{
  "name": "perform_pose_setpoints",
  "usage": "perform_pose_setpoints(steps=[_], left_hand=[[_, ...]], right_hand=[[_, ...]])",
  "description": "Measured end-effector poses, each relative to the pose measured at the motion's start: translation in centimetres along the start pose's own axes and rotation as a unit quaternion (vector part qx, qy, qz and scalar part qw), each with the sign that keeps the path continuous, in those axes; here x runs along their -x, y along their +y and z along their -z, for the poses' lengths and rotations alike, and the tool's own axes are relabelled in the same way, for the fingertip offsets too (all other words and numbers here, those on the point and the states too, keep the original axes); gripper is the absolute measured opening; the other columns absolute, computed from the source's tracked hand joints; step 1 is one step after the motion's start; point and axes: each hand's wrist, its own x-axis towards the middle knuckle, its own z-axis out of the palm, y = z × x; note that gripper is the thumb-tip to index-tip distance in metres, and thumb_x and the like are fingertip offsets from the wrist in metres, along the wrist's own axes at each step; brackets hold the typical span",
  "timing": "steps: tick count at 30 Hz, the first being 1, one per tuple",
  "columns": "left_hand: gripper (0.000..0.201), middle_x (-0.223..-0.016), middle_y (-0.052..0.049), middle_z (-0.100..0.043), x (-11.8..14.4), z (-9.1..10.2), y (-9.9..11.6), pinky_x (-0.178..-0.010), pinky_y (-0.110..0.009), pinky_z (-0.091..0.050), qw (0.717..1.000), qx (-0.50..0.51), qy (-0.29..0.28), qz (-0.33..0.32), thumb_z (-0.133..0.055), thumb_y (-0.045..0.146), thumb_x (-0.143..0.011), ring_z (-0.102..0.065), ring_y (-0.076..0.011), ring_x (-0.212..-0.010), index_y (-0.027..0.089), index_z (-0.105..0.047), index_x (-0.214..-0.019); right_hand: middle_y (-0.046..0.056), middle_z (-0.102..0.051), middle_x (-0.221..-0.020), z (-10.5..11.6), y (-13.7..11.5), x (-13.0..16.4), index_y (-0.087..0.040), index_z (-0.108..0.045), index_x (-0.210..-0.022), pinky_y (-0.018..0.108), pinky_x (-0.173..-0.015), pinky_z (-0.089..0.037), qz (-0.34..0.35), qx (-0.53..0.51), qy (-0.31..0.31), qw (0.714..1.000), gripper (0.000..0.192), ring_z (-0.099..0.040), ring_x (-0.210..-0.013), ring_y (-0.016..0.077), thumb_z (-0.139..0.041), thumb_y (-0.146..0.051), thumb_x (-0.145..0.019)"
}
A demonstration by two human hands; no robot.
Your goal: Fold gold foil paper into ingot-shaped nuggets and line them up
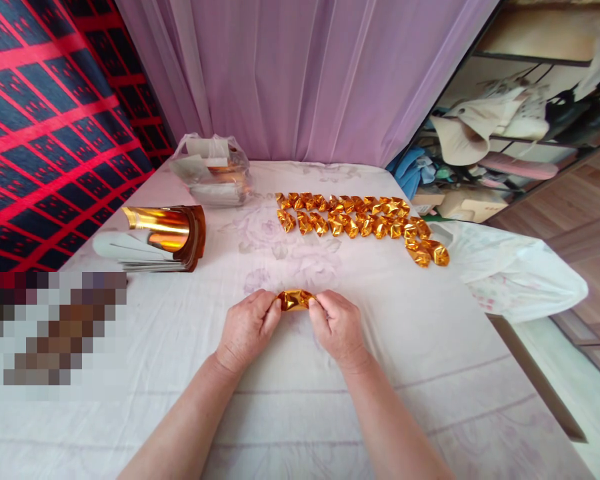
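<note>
Between my two hands, just above the cloth or resting on it, is a folded piece of gold foil paper (pixel 296 300), creased and shiny. My left hand (pixel 250 323) is closed on its left end, thumb pressed against the fingers. On the right end my right hand (pixel 337 325) grips in the same way. Beyond them, two rows of folded gold foil pieces (pixel 350 225) lie across the far right of the table. To the left stands a curled stack of gold foil sheets (pixel 160 219) with pale backs.
A clear plastic bag (pixel 215 175) with more sheets sits at the back left. A patterned cloth covers the table (pixel 190 427). A white plastic bag (pixel 525 270) hangs at the right edge, beside shelves (pixel 510 127) of hats and shoes. A purple curtain (pixel 290 80) closes the back.
</note>
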Motion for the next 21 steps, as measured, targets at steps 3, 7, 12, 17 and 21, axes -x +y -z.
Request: perform_pose_setpoints(steps=[3, 7, 12, 17, 21], left_hand=[[0.031, -0.072, -0.001, -0.063, 0.08, -0.05, -0.02, -0.057, -0.025, -0.039, 0.999, -0.041, 0.023, 0.027, -0.037, 0.032, -0.1, -0.061, -0.0153, -0.065, 0.02, -0.061, -0.084], [0.026, -0.081, -0.001, -0.068, 0.07, 0.04, -0.01, -0.057, -0.024, -0.04, 0.996, -0.061, 0.052, 0.046, -0.044, 0.033, -0.099, -0.063, -0.0147, -0.068, 0.021, -0.064, -0.09], [0.022, -0.088, -0.001, -0.071, 0.16, -0.03, -0.18, -0.058, -0.023, -0.043, 0.994, -0.069, 0.069, 0.045, -0.049, 0.03, -0.098, -0.066, -0.0145, -0.073, 0.021, -0.068, -0.101], [0.026, -0.091, -0.002, -0.072, 0.3, -0.28, -0.46, -0.059, -0.022, -0.047, 0.994, -0.058, 0.086, 0.027, -0.05, 0.029, -0.098, -0.068, -0.0147, -0.074, 0.021, -0.069, -0.112], [0.03, -0.097, -0.004, -0.074, 0.33, -0.44, -0.73, -0.064, -0.021, -0.052, 0.992, -0.033, 0.119, 0.005, -0.046, 0.027, -0.099, -0.07, -0.0148, -0.078, 0.02, -0.068, -0.119]], right_hand=[[-0.001, -0.062, -0.066, -0.02, -0.03, 0.1, -0.021, -0.056, -0.079, 0.024, -0.058, -0.04, -0.026, -0.016, 0.005, 1.0, 0.015, -0.057, -0.058, 0.0133, -0.046, -0.025, -0.09], [-0.003, -0.065, -0.066, -0.2, -0.12, 0.27, -0.02, -0.056, -0.093, 0.023, -0.055, -0.042, -0.053, -0.029, 0.029, 0.998, 0.011, -0.056, -0.048, 0.0108, -0.051, -0.029, -0.088], [-0.003, -0.065, -0.064, -0.46, -0.1, 0.32, -0.021, -0.057, -0.088, 0.022, -0.054, -0.042, -0.021, -0.002, 0.058, 0.998, 0.008, -0.057, -0.049, 0.0107, -0.052, -0.027, -0.089], [0.0, -0.067, -0.07, -0.48, 0.05, 0.15, -0.021, -0.061, -0.089, 0.022, -0.058, -0.045, 0.005, 0.008, 0.069, 0.998, 0.011, -0.061, -0.056, 0.0116, -0.051, -0.022, -0.093], [0.002, -0.07, -0.077, -0.54, 0.15, 0.13, -0.02, -0.064, -0.091, 0.023, -0.063, -0.048, 0.014, 0.009, 0.067, 0.998, 0.012, -0.064, -0.062, 0.0126, -0.053, -0.022, -0.094]])
